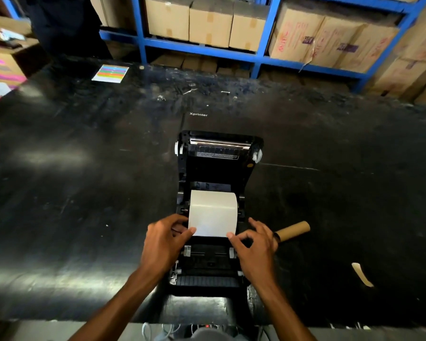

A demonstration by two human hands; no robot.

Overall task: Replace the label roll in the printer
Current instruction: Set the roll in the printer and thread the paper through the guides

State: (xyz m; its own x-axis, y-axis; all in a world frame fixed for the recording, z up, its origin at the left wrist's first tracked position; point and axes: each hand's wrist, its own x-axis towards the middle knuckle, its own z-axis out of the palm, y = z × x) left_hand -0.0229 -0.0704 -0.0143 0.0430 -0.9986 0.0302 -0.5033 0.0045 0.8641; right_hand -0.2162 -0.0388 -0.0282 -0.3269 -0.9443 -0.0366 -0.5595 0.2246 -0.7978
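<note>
Spanning most of view, table [84,193]: black, scuffed, glossy.
Shelving [263,28]: blue rack at 12 o'clock, cardboard boxes [209,20] on it.
Printer [214,242]: centre, lid up, Xprinter logo on lid.
Label roll [213,210]: white, seated in printer bay, loose end pulled toward 6 o'clock.
Left hand [162,244]: thumb + fingers pinching roll's free edge, left corner.
Right hand [253,249]: pinching same edge, right corner.
Empty core [293,231]: brown tube at 3 o'clock, just beside right hand.
Colour sheet [110,73]: at 11 o'clock.

Black, white and brown
Black printer [219,274] on black surface [84,193]; white label roll [213,212]; brown cardboard core [293,231]; blue shelf [261,55].
</note>
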